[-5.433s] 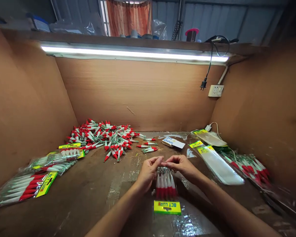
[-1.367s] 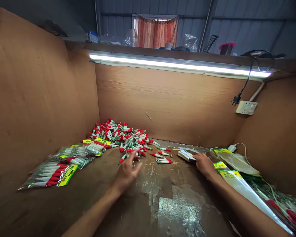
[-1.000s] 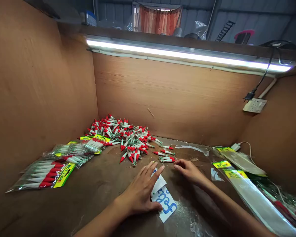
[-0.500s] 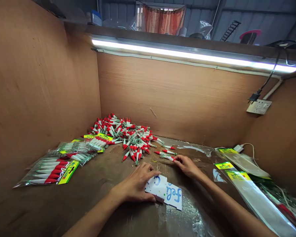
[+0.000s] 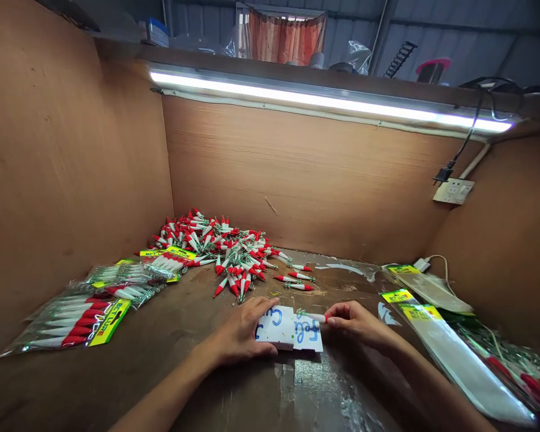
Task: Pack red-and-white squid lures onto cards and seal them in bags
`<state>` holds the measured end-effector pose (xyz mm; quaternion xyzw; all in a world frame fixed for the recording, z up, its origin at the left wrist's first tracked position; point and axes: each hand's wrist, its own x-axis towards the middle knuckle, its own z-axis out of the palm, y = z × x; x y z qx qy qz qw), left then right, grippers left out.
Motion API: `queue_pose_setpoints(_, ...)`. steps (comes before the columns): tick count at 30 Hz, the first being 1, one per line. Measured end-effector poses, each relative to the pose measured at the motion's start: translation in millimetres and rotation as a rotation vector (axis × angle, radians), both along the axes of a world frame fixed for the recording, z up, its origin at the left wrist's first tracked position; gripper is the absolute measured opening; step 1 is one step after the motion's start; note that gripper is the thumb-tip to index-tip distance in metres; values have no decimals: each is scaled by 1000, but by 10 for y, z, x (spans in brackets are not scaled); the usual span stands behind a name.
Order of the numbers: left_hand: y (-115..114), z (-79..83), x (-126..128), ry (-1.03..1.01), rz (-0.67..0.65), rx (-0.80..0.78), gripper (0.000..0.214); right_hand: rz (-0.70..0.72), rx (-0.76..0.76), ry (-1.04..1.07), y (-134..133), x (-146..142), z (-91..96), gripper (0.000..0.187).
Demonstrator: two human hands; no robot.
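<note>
My left hand [image 5: 240, 333] lies on the left end of a small white box with blue writing [image 5: 292, 329] and holds it down on the brown table [image 5: 175, 354]. My right hand [image 5: 357, 321] pinches the red tip of one red-and-white lure [image 5: 312, 315], which lies across the top edge of the box. A big pile of the same loose lures [image 5: 216, 249] sits beyond the hands at the back left, with a few strays [image 5: 294, 281] nearer the box.
Filled lure packets with yellow labels [image 5: 67, 321] lie at the left. Empty clear bags with yellow headers [image 5: 436, 336] lie at the right, more lures beside them. Brown boards wall in three sides; a light strip [image 5: 324, 102] and a wall socket [image 5: 452, 191] are at the back.
The filled packet from the earliest frame is gone from my hands. The white box was drawn to the table's middle under my left hand. My right hand picked one lure from the strays and brought it to the box.
</note>
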<state>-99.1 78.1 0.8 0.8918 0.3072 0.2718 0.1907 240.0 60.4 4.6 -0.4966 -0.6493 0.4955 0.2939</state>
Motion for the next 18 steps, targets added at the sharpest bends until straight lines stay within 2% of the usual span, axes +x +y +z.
queue_pose_setpoints(2, 18, -6, 21, -21, 15, 2, 98, -33, 160, -197, -26, -72, -11, 35)
queue_pose_setpoints(5, 10, -34, 66, -48, -15, 19, 100, -58, 474, -416, -145, -370, -50, 21)
queue_pose_setpoints(7, 2, -57, 85, -67, -25, 35, 102, -27, 656, -506, -237, -593, -73, 14)
queue_pose_setpoints(9, 7, -71, 81, -74, -13, 38, 103, 34, 746, -558, -289, -738, -72, 12)
queue_pose_setpoints(12, 35, -70, 52, -62, 8, 27, 102, 221, 721, -508, -222, -742, -8, 14)
queue_pose_setpoints(14, 50, -68, 38, -60, 0, 23, 102, 323, 657, -403, -68, -649, 48, 18)
queue_pose_setpoints(15, 53, -69, 36, -60, -4, 22, 102, 308, 629, -361, 38, -594, 69, 22)
queue_pose_setpoints(16, 54, -71, 36, -61, -6, 20, 102, 227, 607, -346, 158, -542, 78, 25)
queue_pose_setpoints(18, 52, -76, 40, -61, 0, 16, 102, -31, 574, -388, 411, -459, 59, 28)
